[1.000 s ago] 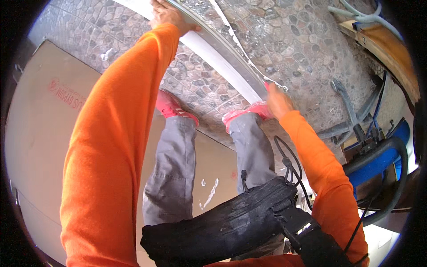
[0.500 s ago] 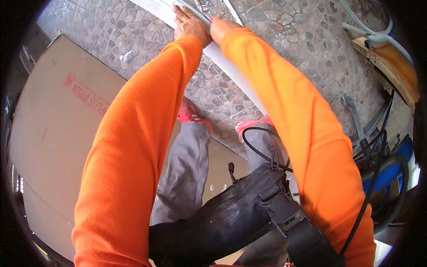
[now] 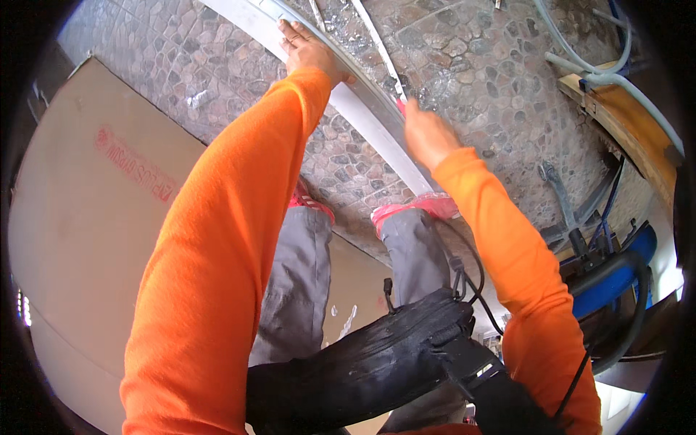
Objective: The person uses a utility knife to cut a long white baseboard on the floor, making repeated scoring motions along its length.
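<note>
A long white board strip [image 3: 362,125] runs slantwise from the top left toward my right shoe. A grey metal straightedge [image 3: 378,101] lies along its far side. My left hand [image 3: 310,58] presses down on them, its fingers spread and stretched out. My right hand [image 3: 429,134] is closed around a small tool with a red end [image 3: 401,106], farther down beside the straightedge. Most of that tool is hidden in the fist, so I cannot tell its kind.
A large brown board [image 3: 87,217] with red printing lies at left. Narrow white offcuts [image 3: 377,43] and debris litter the stone-patterned floor [image 3: 464,65]. At right are a wooden piece [image 3: 616,123], a pale hose [image 3: 631,81] and a blue object [image 3: 638,250]. A black waist bag [image 3: 355,362] hangs before me.
My right hand has moved away from my left hand, down and to the right along the straightedge, with the red-ended tool. My left hand stays in nearly the same place.
</note>
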`<act>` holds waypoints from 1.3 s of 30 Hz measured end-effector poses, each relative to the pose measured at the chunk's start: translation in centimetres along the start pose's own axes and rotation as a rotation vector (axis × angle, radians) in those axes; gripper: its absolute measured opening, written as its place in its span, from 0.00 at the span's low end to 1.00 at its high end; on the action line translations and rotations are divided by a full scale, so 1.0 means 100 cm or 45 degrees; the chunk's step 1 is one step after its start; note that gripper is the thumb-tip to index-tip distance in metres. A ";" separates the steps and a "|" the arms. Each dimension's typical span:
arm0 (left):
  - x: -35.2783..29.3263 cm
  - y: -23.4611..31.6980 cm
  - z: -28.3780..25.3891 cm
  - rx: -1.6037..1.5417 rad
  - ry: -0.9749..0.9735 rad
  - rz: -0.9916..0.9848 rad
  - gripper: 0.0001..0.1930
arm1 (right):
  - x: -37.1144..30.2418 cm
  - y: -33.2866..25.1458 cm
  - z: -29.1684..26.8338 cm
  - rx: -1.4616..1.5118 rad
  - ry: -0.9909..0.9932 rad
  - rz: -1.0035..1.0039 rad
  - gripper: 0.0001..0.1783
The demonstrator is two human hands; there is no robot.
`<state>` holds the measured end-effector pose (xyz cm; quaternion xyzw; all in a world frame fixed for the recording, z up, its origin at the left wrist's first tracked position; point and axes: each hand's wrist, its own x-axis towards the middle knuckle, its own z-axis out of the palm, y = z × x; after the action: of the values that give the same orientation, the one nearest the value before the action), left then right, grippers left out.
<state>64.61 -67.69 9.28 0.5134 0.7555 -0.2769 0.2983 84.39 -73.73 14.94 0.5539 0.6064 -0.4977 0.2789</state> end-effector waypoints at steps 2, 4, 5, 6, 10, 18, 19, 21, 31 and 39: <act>-0.005 0.012 0.005 0.001 -0.013 0.036 0.77 | 0.024 -0.004 0.001 0.031 0.152 -0.072 0.15; -0.001 0.022 0.002 0.027 0.017 0.080 0.75 | 0.063 -0.021 -0.013 0.082 0.288 -0.149 0.16; 0.005 0.014 0.007 0.041 0.021 0.061 0.75 | 0.077 -0.043 -0.019 0.110 0.234 -0.154 0.19; 0.014 0.005 0.016 -0.018 0.112 0.056 0.75 | 0.085 -0.065 -0.026 0.130 0.260 -0.184 0.20; 0.019 0.006 0.026 -0.036 0.174 0.134 0.56 | 0.113 -0.081 -0.031 0.216 0.287 -0.002 0.20; -0.001 0.013 -0.001 0.092 0.037 0.072 0.78 | 0.060 -0.005 0.022 0.065 0.063 0.094 0.20; -0.002 0.015 -0.001 0.061 0.010 0.074 0.79 | 0.060 -0.004 0.024 0.081 0.073 0.173 0.20; 0.001 0.013 0.003 0.092 0.027 0.070 0.78 | 0.048 -0.013 0.013 0.051 0.080 0.107 0.20; 0.028 0.011 0.032 0.522 0.100 0.323 0.40 | 0.098 -0.069 -0.021 0.266 0.308 0.008 0.22; 0.003 0.017 0.002 0.328 0.067 0.231 0.50 | 0.100 -0.062 -0.015 0.398 0.257 -0.008 0.22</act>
<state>66.13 -67.07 8.72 0.6207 0.6717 -0.3299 0.2339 76.51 -67.75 8.34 0.6359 0.5482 -0.5286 0.1256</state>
